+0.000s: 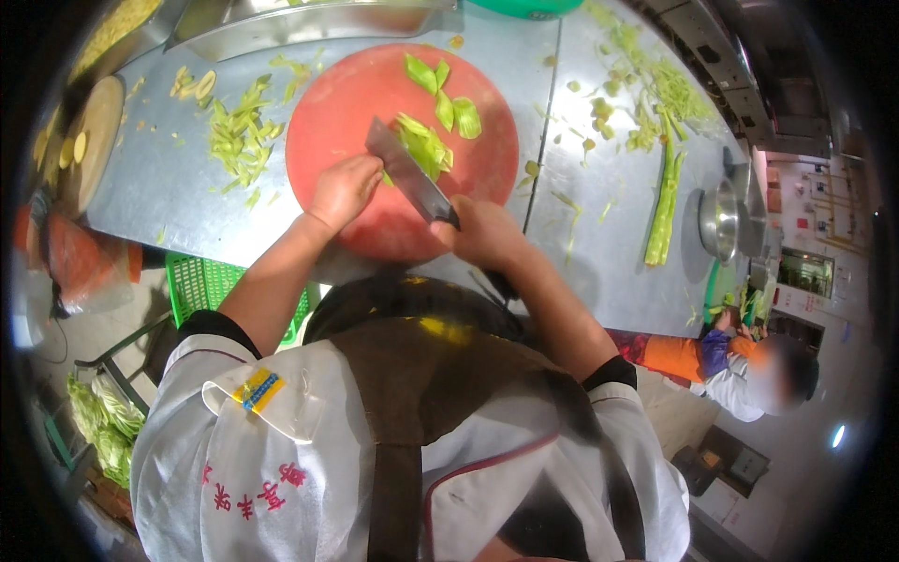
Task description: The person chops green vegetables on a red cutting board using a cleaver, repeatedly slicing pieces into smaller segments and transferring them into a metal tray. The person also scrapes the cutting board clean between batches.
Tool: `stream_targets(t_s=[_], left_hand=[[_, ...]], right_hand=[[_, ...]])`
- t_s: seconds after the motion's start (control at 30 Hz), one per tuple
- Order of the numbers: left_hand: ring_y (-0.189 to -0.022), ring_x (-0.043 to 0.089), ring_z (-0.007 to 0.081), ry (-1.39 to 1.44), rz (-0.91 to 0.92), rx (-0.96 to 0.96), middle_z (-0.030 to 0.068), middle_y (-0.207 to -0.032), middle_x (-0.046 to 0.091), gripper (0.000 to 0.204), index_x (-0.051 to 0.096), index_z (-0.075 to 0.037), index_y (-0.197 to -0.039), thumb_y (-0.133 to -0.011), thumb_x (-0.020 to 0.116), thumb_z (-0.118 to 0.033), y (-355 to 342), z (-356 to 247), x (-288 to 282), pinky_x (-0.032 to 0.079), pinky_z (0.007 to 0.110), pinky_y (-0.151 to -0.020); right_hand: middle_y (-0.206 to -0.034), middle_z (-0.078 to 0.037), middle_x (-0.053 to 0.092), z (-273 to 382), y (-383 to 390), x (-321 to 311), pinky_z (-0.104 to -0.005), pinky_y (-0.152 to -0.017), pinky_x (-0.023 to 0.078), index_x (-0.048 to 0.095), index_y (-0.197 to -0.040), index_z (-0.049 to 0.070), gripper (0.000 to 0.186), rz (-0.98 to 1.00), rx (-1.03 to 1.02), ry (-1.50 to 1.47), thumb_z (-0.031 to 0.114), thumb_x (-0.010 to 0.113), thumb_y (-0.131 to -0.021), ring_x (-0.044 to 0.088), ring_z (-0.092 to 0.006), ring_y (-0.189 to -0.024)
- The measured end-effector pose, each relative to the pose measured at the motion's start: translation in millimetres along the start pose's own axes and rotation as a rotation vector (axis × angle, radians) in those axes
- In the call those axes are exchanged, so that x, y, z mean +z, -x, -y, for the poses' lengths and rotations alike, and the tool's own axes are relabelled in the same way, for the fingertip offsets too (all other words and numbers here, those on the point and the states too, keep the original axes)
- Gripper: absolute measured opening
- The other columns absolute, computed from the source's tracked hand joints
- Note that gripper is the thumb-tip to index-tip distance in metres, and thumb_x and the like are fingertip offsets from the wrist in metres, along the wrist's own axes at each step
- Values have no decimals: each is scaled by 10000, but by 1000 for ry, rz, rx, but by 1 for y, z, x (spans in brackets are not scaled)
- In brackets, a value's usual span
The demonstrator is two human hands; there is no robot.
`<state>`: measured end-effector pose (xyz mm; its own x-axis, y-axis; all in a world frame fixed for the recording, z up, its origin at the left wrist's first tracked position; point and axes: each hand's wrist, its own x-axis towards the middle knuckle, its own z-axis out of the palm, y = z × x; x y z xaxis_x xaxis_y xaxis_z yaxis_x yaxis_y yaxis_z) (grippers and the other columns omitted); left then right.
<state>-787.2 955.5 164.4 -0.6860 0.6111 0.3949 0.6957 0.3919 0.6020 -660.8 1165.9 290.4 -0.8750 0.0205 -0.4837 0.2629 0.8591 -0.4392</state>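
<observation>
A grey metal bench filled most of the view, scattered with green scraps. Past its right end, a co-worker in orange sleeves reached toward some greens. A round red board lay on the bench, directly in front of the person cutting. A long steel tray sat along the far edge, and below the bench, at left, was a green basket. A steel bowl stood at far right, with a long green stalk left of it. Over the board, the right hand was closed around the handle of a cleaver, its blade slanting up and left. The left hand was curled just left of the blade; I could not tell whether its fingers held anything. The green slices were bunched on the board, right beside the blade, with loose pieces farther up. A heap of shreds lay left of the board.
</observation>
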Motion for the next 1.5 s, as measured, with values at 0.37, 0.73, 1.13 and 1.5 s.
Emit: stream_targets(t_s=[0.37,0.73,1.13,1.5], left_hand=[[-797,652,310,7,-34,17,94,-869,651,111,655,-100,-938,-832,684,-83,-1,1,1,540,388,-672],[-811,655,301,27,-14,8,88,-871,655,101,664,-104,-929,-830,679,-94,-4,1,0,540,393,-685],[-1013,629,385,134,-13,-265,202,-1077,661,233,643,-54,-1158,-960,557,-142,-59,11,-4,506,440,-885],[-1392,339,413,-100,399,176,179,-1455,433,858,526,-98,-1400,-733,746,-591,-76,-13,36,269,535,-1144]], right_hand=[[-861,-248,681,-1,-28,20,-526,-770,515,617,-976,12,409,-136,-110,-11,410,612,-884,662,-429,-851],[-844,-199,681,-12,-51,40,-419,-736,517,634,-1041,22,364,-205,-107,-266,345,679,-881,675,-341,-810],[-810,-91,675,-72,19,36,-337,-688,507,631,-1090,-15,351,-366,64,-755,261,698,-884,624,-161,-735],[-824,-39,638,-111,65,69,-302,-655,494,618,-1120,-4,342,-198,371,-1081,264,670,-915,582,-132,-710]])
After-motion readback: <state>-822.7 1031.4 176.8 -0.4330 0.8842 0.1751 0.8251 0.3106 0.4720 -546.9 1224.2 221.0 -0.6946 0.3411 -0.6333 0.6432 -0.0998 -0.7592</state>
